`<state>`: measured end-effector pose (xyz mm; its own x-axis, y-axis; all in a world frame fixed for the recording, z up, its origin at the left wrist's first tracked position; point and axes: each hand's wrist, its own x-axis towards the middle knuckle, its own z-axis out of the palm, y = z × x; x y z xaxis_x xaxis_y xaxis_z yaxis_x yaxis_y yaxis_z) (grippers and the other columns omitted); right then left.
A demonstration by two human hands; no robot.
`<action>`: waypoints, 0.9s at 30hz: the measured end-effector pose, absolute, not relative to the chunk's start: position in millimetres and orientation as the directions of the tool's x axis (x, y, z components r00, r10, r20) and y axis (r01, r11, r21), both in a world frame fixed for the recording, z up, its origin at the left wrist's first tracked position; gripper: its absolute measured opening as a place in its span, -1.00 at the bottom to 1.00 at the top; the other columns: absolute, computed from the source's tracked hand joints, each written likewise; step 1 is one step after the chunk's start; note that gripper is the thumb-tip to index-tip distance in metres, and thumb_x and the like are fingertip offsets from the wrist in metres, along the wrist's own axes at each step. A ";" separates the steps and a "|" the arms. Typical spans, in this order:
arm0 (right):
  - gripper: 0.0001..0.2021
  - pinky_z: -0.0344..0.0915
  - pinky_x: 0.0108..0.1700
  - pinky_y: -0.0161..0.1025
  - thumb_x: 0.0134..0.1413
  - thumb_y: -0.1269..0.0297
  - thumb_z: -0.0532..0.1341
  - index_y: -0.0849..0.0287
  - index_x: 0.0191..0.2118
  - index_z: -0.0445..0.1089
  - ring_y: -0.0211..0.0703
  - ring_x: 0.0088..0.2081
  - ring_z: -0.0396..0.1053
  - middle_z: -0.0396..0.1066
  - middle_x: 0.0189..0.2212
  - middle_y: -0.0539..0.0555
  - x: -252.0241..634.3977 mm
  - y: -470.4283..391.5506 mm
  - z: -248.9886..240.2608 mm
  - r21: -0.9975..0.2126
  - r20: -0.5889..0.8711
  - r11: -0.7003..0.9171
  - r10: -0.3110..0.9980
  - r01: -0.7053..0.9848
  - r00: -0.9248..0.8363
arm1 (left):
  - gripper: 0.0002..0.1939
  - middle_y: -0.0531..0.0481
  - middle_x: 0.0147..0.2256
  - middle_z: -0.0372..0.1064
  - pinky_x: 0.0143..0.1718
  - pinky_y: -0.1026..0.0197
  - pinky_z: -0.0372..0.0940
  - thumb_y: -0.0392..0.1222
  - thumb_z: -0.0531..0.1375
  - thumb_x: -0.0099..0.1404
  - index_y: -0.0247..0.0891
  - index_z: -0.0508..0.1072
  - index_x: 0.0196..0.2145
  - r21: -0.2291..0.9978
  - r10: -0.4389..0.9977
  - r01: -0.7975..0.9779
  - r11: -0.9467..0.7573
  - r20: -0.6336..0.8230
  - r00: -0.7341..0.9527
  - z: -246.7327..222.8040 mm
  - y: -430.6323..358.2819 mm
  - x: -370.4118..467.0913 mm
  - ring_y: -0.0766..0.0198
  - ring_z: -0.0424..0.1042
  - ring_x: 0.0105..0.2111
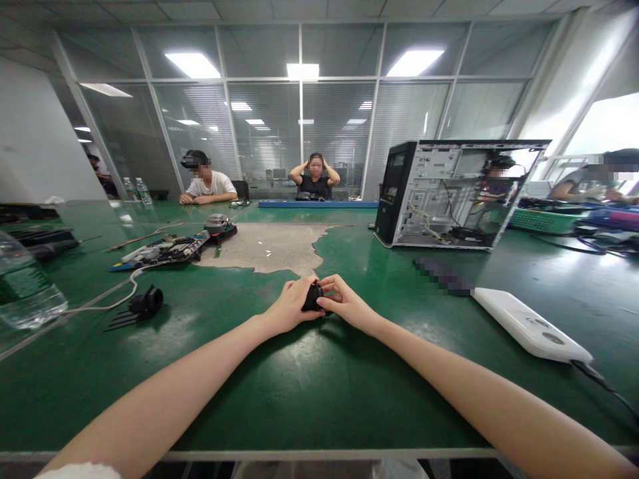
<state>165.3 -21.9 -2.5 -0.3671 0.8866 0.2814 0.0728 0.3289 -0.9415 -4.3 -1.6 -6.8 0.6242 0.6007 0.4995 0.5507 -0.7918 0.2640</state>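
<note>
Both hands meet over the middle of the green table [279, 386]. My left hand [291, 305] is closed around a small black part [312, 297], thumb and fingers on its left side. From the right, my right hand [348, 305] grips the same part with bent fingers. Much of the part is covered by the fingers, and its exact kind cannot be made out. To the left lies another black piece [148, 301], with a rounded end and several thin prongs. Beyond it rests a circuit board [167, 251] with a dark block-like component [219, 227] at its far end.
An opened computer case [452, 193] stands at the right rear. Nearer lies a white device [532, 326] with a cable. A water bottle [27, 286] stands at the left edge, a green basket [546, 219] far right. People sit around the table's far side.
</note>
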 end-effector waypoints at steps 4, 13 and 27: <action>-0.66 0.26 -0.24 -0.21 -0.17 0.24 0.23 0.14 -0.22 0.16 -0.24 -0.27 0.29 0.22 -0.27 0.03 167.4 -20.3 -2.5 -0.951 0.248 0.299 0.886 0.073 -0.391 | -0.37 -0.08 -0.08 0.15 -0.07 0.08 0.01 0.00 0.18 0.04 -0.18 -0.01 -0.01 0.262 0.596 0.547 -0.795 0.501 0.627 -6.8 -1.6 -4.2 0.13 0.17 -0.06; -0.75 0.28 -0.30 -0.29 -0.13 0.20 0.21 0.13 -0.30 0.17 -0.29 -0.30 0.28 0.25 -0.30 0.00 168.4 -24.2 0.3 -0.942 0.296 0.335 0.867 0.030 -0.400 | -0.36 -0.08 -0.09 0.15 -0.06 0.07 0.01 -0.01 0.19 0.04 -0.18 -0.02 -0.01 0.275 0.600 0.543 -0.793 0.507 0.619 -6.3 -2.8 -3.6 0.14 0.18 -0.07; -0.71 0.27 -0.25 -0.25 -0.19 0.26 0.25 0.13 -0.30 0.17 -0.25 -0.24 0.27 0.24 -0.28 0.00 169.8 -24.3 1.3 -0.946 0.299 0.325 0.858 -0.009 -0.419 | -0.37 -0.08 -0.08 0.14 -0.06 0.05 0.01 -0.03 0.19 0.03 -0.18 -0.01 -0.01 0.273 0.610 0.555 -0.786 0.491 0.623 -5.2 -2.8 -4.0 0.12 0.17 -0.06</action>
<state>169.8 -24.3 1.3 -0.4188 0.8575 0.2988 -0.0085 0.3253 -0.9456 -4.0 -2.8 -5.2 0.6227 0.6096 0.4906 0.5548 -0.7861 0.2726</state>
